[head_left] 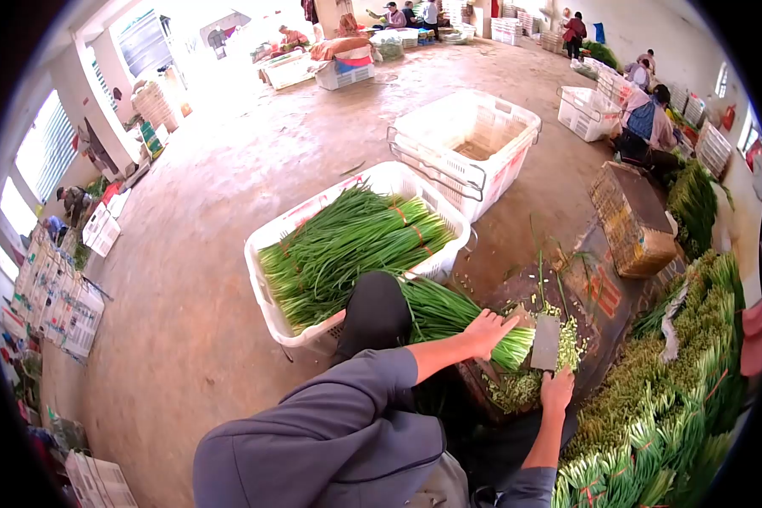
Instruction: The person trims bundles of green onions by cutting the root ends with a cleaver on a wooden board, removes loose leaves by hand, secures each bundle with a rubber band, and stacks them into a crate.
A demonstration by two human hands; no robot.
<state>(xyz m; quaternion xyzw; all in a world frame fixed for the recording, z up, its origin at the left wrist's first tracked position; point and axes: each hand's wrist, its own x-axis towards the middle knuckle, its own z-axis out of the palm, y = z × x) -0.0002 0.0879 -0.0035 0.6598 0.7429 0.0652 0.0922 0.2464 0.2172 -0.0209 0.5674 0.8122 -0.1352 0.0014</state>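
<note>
My left hand [488,333] lies over a bundle of long green stalks [444,309], fingers pressed around it near the pale cut ends. The leafy part of the bundle reaches back past my knee. My right hand [557,388] is closed at the lower end of a broad grey blade [545,343], which stands beside the pale ends; the handle is hidden in the hand. Chopped bits [571,339] lie around the blade on a low work surface. Just beyond my knee, a white basket [271,313] holds banded green bundles [347,245].
An empty white crate [516,127] stands behind the full basket. A woven box [631,220] is at the right, and a large heap of bundles [652,406] lies close on my right. Several people sit or stand farther back among crates.
</note>
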